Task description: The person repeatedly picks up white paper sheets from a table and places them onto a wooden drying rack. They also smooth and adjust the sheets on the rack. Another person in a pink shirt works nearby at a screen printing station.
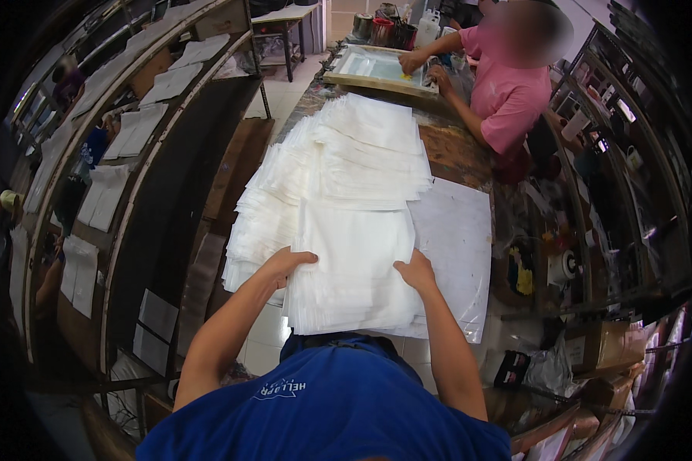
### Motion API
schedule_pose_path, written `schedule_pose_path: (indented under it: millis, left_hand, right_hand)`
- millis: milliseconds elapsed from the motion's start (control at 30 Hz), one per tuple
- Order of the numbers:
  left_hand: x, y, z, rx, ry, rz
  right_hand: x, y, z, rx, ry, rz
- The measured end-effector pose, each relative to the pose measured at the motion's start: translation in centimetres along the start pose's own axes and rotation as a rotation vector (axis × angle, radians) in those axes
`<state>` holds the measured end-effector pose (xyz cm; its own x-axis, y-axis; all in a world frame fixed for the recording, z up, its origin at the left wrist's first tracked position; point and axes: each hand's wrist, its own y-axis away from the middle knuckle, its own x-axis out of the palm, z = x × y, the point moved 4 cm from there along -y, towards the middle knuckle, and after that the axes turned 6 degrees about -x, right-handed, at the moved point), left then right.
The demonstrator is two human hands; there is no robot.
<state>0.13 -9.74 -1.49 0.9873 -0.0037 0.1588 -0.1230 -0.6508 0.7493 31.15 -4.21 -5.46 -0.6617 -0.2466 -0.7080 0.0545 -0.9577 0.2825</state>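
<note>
A thick stack of thin white sheets (354,261) lies in front of me at the table's near end, close against my body. My left hand (287,263) grips its left edge, thumb on top and fingers out of sight beneath. On the opposite edge my right hand (417,270) holds the stack the same way. Beyond it, a larger fanned pile of the same white sheets (346,146) spreads over the table, its layers overlapping. Whether the sheets are paper, fabric or plastic I cannot tell.
A flat whitish board (457,246) lies under the stack's right side. At the far end a person in pink (507,107) works over a framed screen (377,67). Racks with white sheets (138,131) line the left; shelves (615,177) and a cardboard box (611,346) stand right.
</note>
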Motion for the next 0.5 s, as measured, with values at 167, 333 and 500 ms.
schedule_pose_path:
  millis: [167,333,500]
  left_hand:
    - [1.9,2.1,-0.4,0.088,0.035,0.075]
    - [3.1,3.1,-0.7,0.148,-0.002,0.129]
    - [3.8,3.8,-1.2,0.168,-0.034,0.167]
  right_hand:
    - [0.4,2.1,-0.1,-0.062,0.097,-0.027]
    - [2.3,3.1,-2.2,-0.095,-0.223,-0.008]
    - [2.9,4.0,-3.8,-0.108,-0.457,-0.02]
